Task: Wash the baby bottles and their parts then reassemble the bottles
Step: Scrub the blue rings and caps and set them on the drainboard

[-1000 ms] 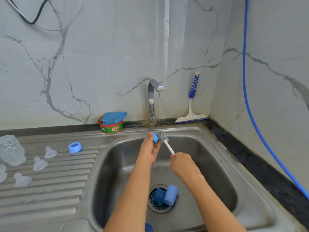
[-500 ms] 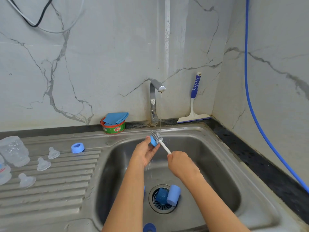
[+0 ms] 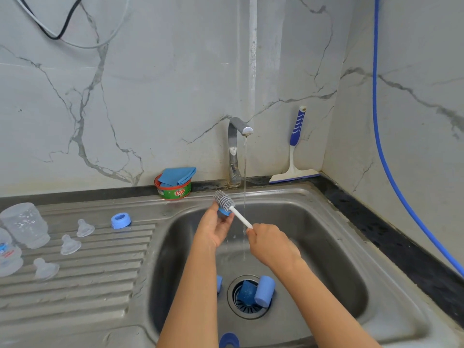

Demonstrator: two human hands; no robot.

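Observation:
My left hand (image 3: pixel 216 229) holds a small blue bottle ring (image 3: pixel 223 211) over the sink basin (image 3: pixel 326 247). My right hand (image 3: pixel 270 244) grips the white handle of a grey bottle brush (image 3: pixel 224 200), whose head lies across the ring, left of the thin water stream (image 3: pixel 245 172). A blue cap (image 3: pixel 265 291) and a blue sponge (image 3: pixel 247 292) lie at the drain. On the drainboard sit a second blue ring (image 3: pixel 121 220), three clear teats (image 3: pixel 84 228) (image 3: pixel 70 244) (image 3: pixel 46 268) and two clear bottles (image 3: pixel 25 224) (image 3: pixel 8 252).
The tap (image 3: pixel 236 146) runs at the back of the sink. A green soap tub (image 3: pixel 173 190) with a blue cloth stands left of it, a squeegee (image 3: pixel 295 151) to its right. A blue hose (image 3: pixel 386 159) hangs down the right wall. Another blue piece (image 3: pixel 228 340) shows at the bottom edge.
Both hands have shifted left, taking the ring and brush head out from under the water stream. The brush head now lies over the ring.

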